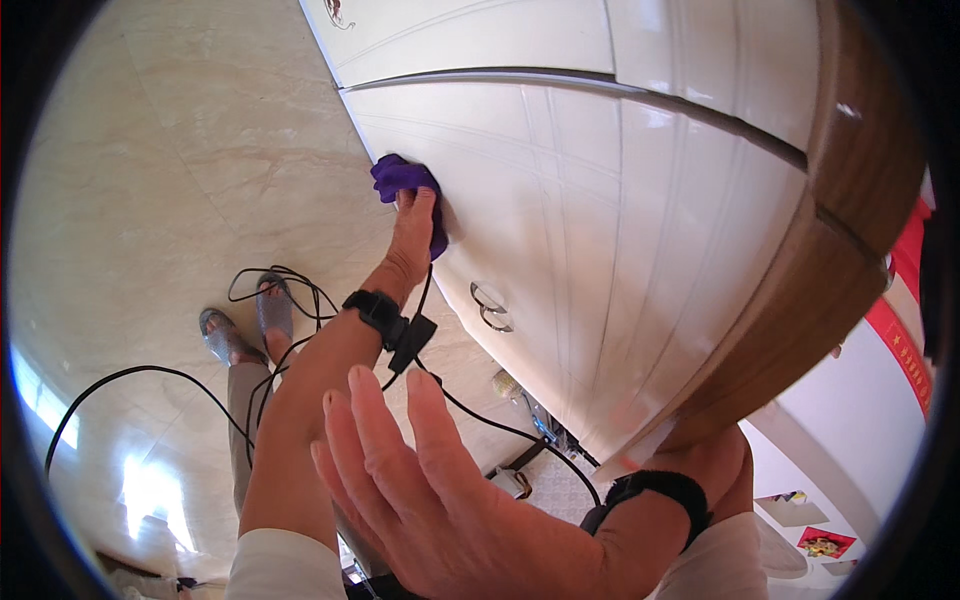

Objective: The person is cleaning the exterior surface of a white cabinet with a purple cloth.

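My left hand holds a purple cloth against the glossy white cabinet door, beside the door's edge next to the floor. Part of the cloth is bunched beyond my fingertips, and some hangs along the far side of my hand. A black strap with a small box sits on my left wrist. Large in the foreground, my right hand is raised with its fingers stretched and apart, holding nothing. Another black band circles the right wrist. Two curved metal handles are fixed to the cabinet front.
Black cables loop over the beige tiled floor and around my legs, near my slippers. The cabinet has a brown wooden edge. Several small items lie past the cabinet's lower corner. Red decorations show at right.
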Demonstrator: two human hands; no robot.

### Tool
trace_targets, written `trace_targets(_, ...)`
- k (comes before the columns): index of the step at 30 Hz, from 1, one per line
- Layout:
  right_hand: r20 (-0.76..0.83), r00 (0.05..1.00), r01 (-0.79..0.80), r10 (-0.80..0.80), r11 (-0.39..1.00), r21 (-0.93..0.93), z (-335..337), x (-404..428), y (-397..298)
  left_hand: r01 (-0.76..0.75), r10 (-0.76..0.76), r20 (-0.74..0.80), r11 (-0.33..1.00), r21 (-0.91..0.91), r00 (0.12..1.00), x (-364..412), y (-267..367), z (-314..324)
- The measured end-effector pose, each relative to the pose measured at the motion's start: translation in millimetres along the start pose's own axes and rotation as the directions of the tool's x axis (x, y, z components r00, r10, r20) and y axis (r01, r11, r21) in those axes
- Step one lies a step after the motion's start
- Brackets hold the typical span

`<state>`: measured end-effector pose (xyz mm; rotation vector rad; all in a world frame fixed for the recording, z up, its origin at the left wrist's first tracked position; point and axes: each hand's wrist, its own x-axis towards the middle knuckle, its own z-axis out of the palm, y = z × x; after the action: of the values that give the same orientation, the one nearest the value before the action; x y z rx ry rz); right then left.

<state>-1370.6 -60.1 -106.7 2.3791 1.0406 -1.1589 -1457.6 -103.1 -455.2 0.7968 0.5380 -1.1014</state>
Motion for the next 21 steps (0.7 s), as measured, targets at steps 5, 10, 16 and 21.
trace_targets(5,-0.177,0.908,-0.362,0.38,0.923,0.13,17.6,8.5,-26.5,-0.274,0.207,0.231,0.908,0.318,0.951,-32.8,7.8,19.1)
trace_targets(10,0.095,0.992,0.107,-0.081,0.94,-0.325,0.5,7.6,-3.5,-0.605,0.499,0.351,0.715,0.35,0.792,-71.6,-32.9,36.5)
trace_targets(16,-0.253,0.926,-0.279,0.281,0.959,0.043,37.2,12.7,-46.4,-0.52,0.485,0.187,0.797,0.308,0.854,-46.9,-57.5,19.4)
trace_targets(21,-0.233,0.918,-0.342,0.32,0.938,-0.059,46.8,13.9,-48.0,-0.457,0.491,0.0,0.811,0.367,0.871,1.5,-99.0,8.5)
